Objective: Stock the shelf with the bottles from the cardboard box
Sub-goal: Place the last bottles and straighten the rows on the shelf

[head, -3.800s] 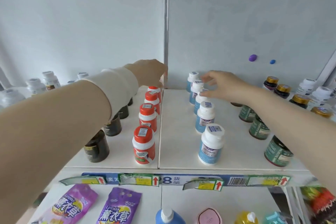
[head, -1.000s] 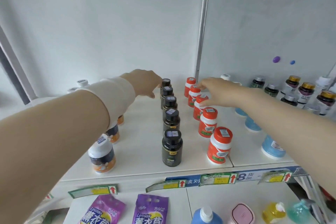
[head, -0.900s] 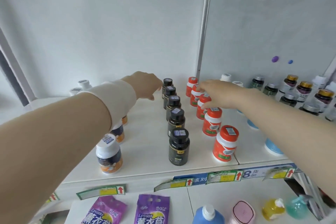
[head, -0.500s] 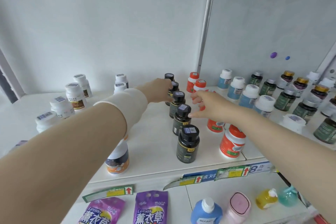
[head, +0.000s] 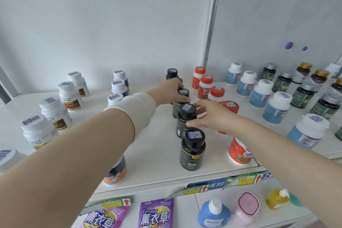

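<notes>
1. Left hand [head: 169, 91] is gripping the rear bottle [head: 183, 95], deep in the black row, with its fingers curling round it.
2. Right hand [head: 210, 114] is pinching the mid bottle [head: 186, 117], thumb low and fingers behind the cap.
3. Front bottle [head: 192, 151] is standing untouched, near the shelf [head: 157, 153] edge.
4. Red bottles [head: 205, 87] are crowding just right of the row. A bare strip of shelf is lying to its left, before the white bottles [head: 118, 87].

Orange-banded bottle [head: 115, 172], shelf [head: 157, 153] front edge: top hidden by left forearm [head: 74, 153].
Red bottle [head: 238, 153], front edge: cap hidden by right forearm [head: 277, 153].
White bottle [head: 7, 157], left edge: cut off by frame.
Label print [head: 192, 155] (all bottles): too small to be read.
</notes>
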A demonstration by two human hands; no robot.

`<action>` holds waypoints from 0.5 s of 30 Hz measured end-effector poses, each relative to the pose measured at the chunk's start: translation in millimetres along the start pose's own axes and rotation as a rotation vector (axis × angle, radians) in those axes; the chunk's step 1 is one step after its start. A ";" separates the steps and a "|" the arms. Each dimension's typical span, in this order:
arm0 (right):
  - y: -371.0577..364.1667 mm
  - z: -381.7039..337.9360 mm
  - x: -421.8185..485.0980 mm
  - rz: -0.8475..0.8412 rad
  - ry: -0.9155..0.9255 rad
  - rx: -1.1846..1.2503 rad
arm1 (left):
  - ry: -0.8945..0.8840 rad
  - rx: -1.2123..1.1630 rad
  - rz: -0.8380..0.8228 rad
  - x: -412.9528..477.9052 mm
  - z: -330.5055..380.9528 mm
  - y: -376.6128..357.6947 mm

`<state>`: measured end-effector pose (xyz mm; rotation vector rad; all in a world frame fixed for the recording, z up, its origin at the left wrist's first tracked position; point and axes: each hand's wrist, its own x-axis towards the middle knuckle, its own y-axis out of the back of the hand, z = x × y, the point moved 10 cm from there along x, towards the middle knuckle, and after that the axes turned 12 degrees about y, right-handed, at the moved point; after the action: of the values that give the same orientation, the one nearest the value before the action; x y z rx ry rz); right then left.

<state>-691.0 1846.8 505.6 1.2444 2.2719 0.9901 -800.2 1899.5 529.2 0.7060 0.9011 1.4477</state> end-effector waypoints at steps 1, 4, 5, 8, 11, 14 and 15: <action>-0.6 -0.2 0.9 -0.006 0.004 -0.001 | -0.015 0.018 -0.002 0.0 2.2 -0.6; -3.1 0.5 2.3 -0.025 0.007 0.038 | -0.008 0.011 -0.041 2.1 1.9 -4.5; -3.9 1.1 2.5 -0.029 0.005 0.059 | 0.004 -0.018 -0.058 2.7 0.6 -5.5; -5.0 2.7 2.9 -0.037 0.002 0.108 | 0.028 -0.101 -0.077 4.2 -2.9 -5.1; -5.3 3.4 4.1 -0.043 0.007 0.128 | 0.037 -0.118 -0.079 4.4 -5.5 -3.6; -7.8 2.6 5.4 -0.058 0.014 0.126 | 0.040 -0.113 -0.080 3.8 -7.1 -1.9; -8.8 2.7 5.9 -0.062 0.015 0.127 | 0.038 -0.115 -0.076 3.1 -7.3 -0.8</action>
<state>-697.7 1849.6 497.4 1.2120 2.4024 0.8471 -806.2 1901.6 524.5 0.5554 0.8576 1.4367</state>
